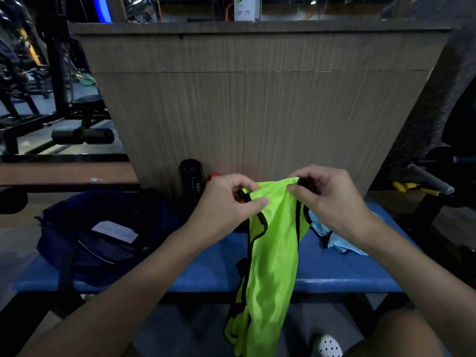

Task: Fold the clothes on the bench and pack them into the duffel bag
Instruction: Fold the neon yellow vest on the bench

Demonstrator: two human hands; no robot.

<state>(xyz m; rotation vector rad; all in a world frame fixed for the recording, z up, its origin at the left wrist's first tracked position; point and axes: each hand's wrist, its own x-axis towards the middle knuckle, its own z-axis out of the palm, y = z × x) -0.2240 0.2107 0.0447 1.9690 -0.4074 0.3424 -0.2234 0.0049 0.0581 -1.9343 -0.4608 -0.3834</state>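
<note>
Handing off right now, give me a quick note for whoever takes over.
The left hand and right hand each pinch a top corner of the green vest, which hangs unfolded past the front edge of the bench.
On the bench's left end lies the duffel bag; light blue garment lies crumpled at the right.
Done: nothing folded in view.
Left: fold both, pack them.

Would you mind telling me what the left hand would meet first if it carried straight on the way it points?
Probably the wood-grain panel behind the bench: the left hand, pinching the green mesh vest, points forward-right, though depth is unclear.
</note>
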